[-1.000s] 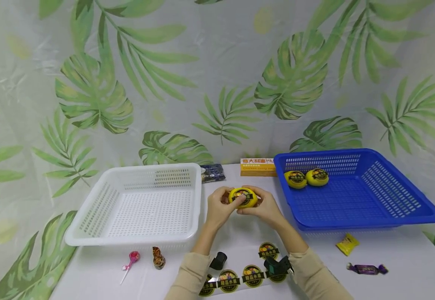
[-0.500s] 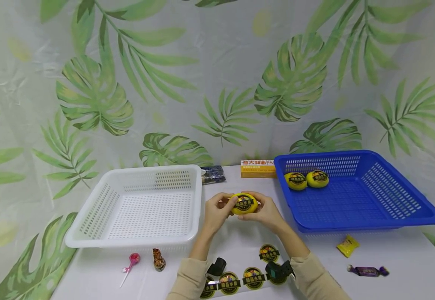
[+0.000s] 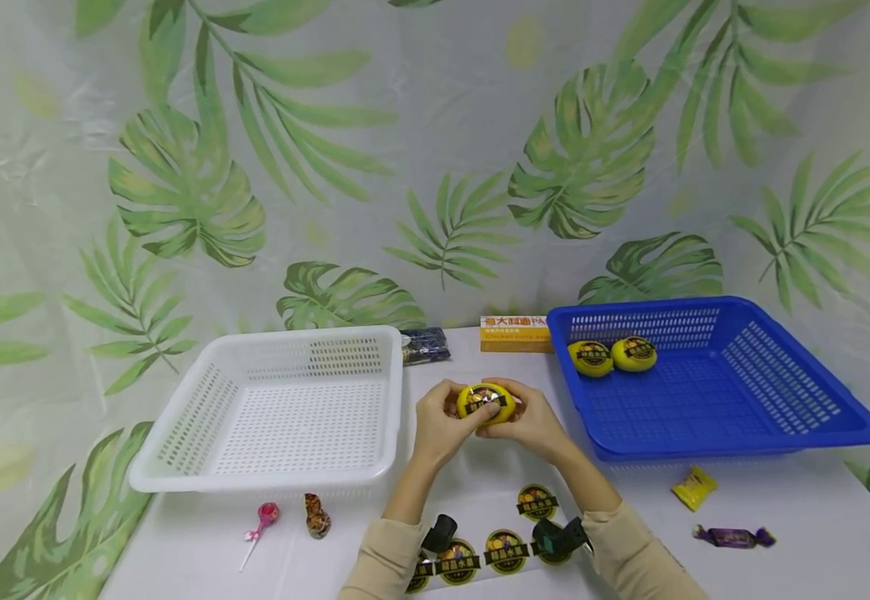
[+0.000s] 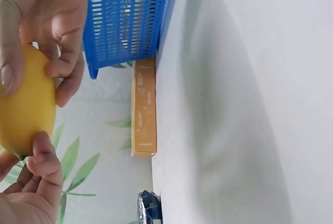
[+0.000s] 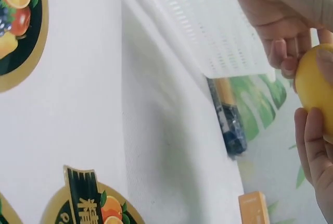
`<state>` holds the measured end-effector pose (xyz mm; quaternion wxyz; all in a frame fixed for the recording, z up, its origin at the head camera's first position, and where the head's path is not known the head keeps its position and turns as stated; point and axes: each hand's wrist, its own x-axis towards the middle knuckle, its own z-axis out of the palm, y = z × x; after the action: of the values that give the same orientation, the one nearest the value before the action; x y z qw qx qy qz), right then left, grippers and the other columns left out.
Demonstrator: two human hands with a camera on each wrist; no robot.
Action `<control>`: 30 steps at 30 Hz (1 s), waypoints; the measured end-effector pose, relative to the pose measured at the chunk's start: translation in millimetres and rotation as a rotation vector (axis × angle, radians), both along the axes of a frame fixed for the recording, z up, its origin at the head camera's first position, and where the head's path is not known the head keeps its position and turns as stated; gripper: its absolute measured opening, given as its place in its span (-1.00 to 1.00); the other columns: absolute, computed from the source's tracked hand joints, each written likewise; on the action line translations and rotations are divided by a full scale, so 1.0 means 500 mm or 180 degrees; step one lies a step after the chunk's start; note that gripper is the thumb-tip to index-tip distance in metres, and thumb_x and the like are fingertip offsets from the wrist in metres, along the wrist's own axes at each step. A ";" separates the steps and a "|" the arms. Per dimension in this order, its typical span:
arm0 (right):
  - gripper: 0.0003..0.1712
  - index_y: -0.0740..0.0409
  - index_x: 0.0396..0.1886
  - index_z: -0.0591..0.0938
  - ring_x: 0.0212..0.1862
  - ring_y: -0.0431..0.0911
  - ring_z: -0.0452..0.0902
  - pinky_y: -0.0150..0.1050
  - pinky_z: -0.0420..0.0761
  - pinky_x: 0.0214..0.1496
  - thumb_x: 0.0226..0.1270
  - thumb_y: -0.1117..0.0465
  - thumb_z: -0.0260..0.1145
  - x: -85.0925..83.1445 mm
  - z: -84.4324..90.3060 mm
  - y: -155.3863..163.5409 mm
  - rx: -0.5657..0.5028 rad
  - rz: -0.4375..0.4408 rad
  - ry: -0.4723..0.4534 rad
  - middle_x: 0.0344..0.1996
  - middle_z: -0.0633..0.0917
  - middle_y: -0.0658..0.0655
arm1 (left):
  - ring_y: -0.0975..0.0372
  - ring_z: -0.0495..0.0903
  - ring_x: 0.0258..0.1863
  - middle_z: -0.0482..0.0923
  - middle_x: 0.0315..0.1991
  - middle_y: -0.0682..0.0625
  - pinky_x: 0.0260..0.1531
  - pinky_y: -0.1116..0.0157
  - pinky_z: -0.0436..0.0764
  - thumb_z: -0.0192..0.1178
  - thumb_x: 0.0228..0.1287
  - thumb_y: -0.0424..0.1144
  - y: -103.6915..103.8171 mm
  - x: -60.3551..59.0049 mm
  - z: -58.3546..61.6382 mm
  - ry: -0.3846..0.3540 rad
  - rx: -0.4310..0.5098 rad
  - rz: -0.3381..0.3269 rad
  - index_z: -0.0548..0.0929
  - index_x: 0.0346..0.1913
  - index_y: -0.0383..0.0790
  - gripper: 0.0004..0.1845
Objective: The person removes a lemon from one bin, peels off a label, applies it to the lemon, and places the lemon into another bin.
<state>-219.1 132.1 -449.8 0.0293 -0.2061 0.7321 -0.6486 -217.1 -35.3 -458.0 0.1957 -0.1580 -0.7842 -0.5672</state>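
Between both hands a yellow lemon (image 3: 486, 391) is held over the table, a round black-and-gold fruit label on its upper face. My left hand (image 3: 437, 423) grips its left side, and the thumb lies across the label. My right hand (image 3: 531, 422) pinches the opposite side with thumb and fingers. In the left wrist view the plain side of the lemon (image 4: 32, 107) shows, its green stem tip by the left fingers. Two labelled lemons (image 3: 592, 358) sit in the blue basket (image 3: 735, 408). Below the hands lies a sheet of the same labels (image 3: 506, 552).
At left stands a white basket (image 3: 266, 479), with a lollipop (image 3: 264, 518) and a brown-wrapped candy (image 3: 317, 517) before it. An orange box (image 3: 515, 335) and a dark packet (image 3: 425, 345) lie behind. Yellow (image 3: 695, 488) and purple (image 3: 735, 537) wrapped candies lie front right.
The left thumb slid off the label to the lemon's left edge half a second ago and is back across the label. The lemon stays between both hands; the baskets have not changed.
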 end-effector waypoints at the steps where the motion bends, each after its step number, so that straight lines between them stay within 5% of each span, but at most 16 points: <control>1: -0.22 0.38 0.22 0.41 -0.07 -0.10 0.54 -0.32 0.61 -0.16 -0.09 0.44 0.49 0.000 -0.001 0.000 0.0011 -0.0015 0.0001 0.05 0.51 0.39 | 0.35 0.43 -0.58 0.56 -0.51 0.03 -0.61 0.43 0.47 0.44 -0.01 -0.07 0.001 0.001 0.001 0.0008 0.0013 0.0005 0.63 -0.33 -0.23 -0.68; 7: -0.20 0.38 0.21 0.41 -0.15 -0.20 0.57 -0.34 0.61 -0.17 -0.13 0.48 0.49 0.004 0.001 0.007 -0.0050 -0.0090 -0.0040 0.05 0.50 0.40 | 0.30 0.51 -0.62 0.63 -0.49 -0.12 -0.62 0.45 0.51 0.34 0.13 -0.24 0.002 -0.002 0.004 -0.0091 0.0300 -0.0129 0.69 -0.28 -0.34 -0.80; 13: -0.21 0.40 0.19 0.40 -0.15 -0.19 0.57 -0.32 0.60 -0.15 -0.13 0.49 0.48 0.012 0.015 0.017 -0.0078 -0.0153 -0.0064 0.04 0.49 0.39 | -0.15 0.54 -0.64 0.59 -0.56 -0.34 -0.69 0.37 0.52 0.11 0.32 -0.40 -0.001 -0.001 0.014 -0.0365 0.0718 -0.0207 0.64 -0.28 -0.54 -0.80; 16: -0.21 0.38 0.20 0.39 -0.14 -0.17 0.57 -0.32 0.60 -0.14 -0.11 0.47 0.49 0.017 0.026 0.024 0.0004 -0.0163 -0.0020 0.05 0.49 0.38 | -0.30 0.55 -0.55 0.58 -0.50 -0.44 -0.62 0.17 0.60 0.05 0.33 -0.45 -0.002 0.008 0.030 -0.0409 0.0813 -0.0248 0.60 -0.25 -0.61 -0.80; 20: -0.21 0.38 0.20 0.39 -0.10 -0.16 0.55 -0.34 0.60 -0.13 -0.10 0.43 0.50 0.027 0.046 0.039 0.0127 -0.0158 0.0078 0.04 0.50 0.36 | -0.31 0.57 -0.45 0.59 -0.42 -0.46 -0.51 0.02 0.61 0.05 0.33 -0.46 -0.001 0.014 0.043 -0.0437 0.0727 -0.0255 0.60 -0.22 -0.57 -0.82; 26: -0.22 0.37 0.19 0.39 -0.12 -0.18 0.56 -0.34 0.60 -0.12 -0.10 0.44 0.50 0.034 0.073 0.072 0.0270 -0.0164 0.0095 0.03 0.51 0.35 | -0.20 0.62 -0.36 0.63 -0.33 -0.38 -0.48 0.42 0.58 0.10 0.28 -0.46 0.003 0.004 0.048 -0.0474 0.0483 -0.0375 0.60 -0.13 -0.53 -0.81; 30: -0.22 0.34 0.20 0.37 -0.12 -0.17 0.55 -0.35 0.59 -0.13 -0.07 0.38 0.50 0.036 0.085 0.106 0.0462 -0.0222 0.0018 0.04 0.51 0.35 | -0.16 0.62 -0.31 0.63 -0.30 -0.36 -0.39 0.38 0.60 0.13 0.24 -0.47 0.012 -0.004 0.055 -0.0413 0.0310 -0.0532 0.60 -0.11 -0.53 -0.80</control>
<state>-200.9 185.2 -407.5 0.0195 -0.1797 0.7840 -0.5938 -219.2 -29.1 -430.8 0.1040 -0.1761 -0.7508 -0.6281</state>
